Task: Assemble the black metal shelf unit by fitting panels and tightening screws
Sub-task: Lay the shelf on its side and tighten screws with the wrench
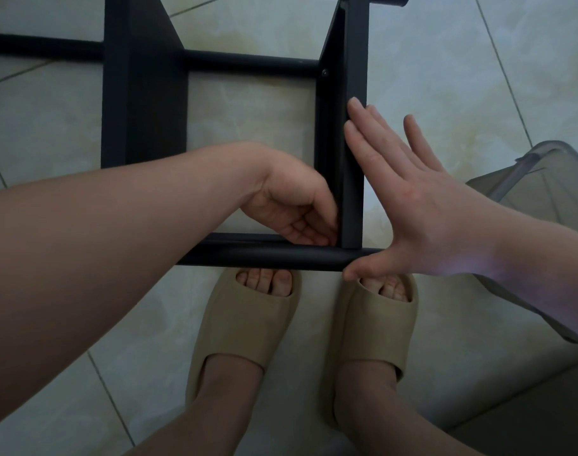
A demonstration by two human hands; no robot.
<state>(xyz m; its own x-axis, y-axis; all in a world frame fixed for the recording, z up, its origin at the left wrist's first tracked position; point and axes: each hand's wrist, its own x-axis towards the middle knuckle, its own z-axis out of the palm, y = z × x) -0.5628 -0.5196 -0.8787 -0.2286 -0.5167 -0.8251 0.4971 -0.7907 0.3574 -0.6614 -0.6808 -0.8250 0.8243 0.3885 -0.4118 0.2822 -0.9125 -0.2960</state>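
Pale glossy floor tiles (445, 60) are seen beneath the black metal shelf unit (143, 93), which is stood on the floor directly ahead of two feet in beige slides (245, 324). The right hand (422, 205) is laid flat against the outer face of the unit's right-hand upright panel (355, 60), its fingers straight and slightly spread and its thumb stretched out to the end of the near round tube (264, 256). On the opposite, inner side of that same panel, the left hand (291, 205) is tucked into the corner where panel and near tube meet. Its fingers are curled in toward the corner and blurred, and whether anything is pinched between them cannot be told. Beyond the right hand's fingertips, a small screw head (324, 73) is seen where a far cross tube (248, 64) joins the panel. Behind the right wrist, a translucent grey plastic bin (544, 192) is seen on the floor.
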